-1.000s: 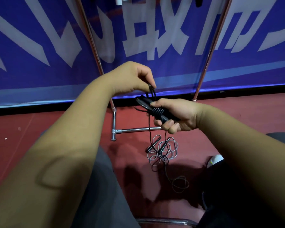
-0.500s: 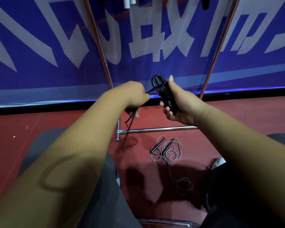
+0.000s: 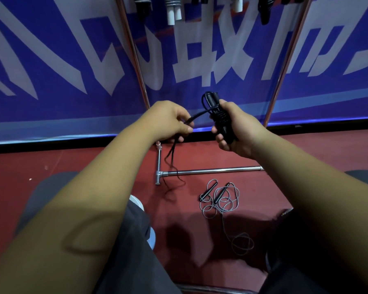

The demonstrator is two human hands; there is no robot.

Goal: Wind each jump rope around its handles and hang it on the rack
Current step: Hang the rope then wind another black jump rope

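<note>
My right hand [image 3: 236, 126] grips the two black handles [image 3: 221, 117] of a jump rope, held together and nearly upright, with several turns of black cord around them. My left hand [image 3: 170, 122] pinches the loose black cord [image 3: 200, 114] a short way left of the handles; the rest of the cord hangs down to the floor. A second jump rope [image 3: 219, 199] with black handles and grey cord lies tangled on the red floor below. The rack's metal poles [image 3: 136, 56] rise on both sides, and wound ropes [image 3: 172, 9] hang at the top edge.
The rack's base bar [image 3: 210, 171] lies across the red floor just beyond the loose rope. A blue banner with white characters [image 3: 51, 60] fills the background. My knees in dark trousers [image 3: 125, 240] are at the bottom, with a chair edge below.
The handles went from lying sideways in my right hand to nearly upright, and both hands rose. My left hand drew the cord out to the left. The view tilted up, showing hung ropes.
</note>
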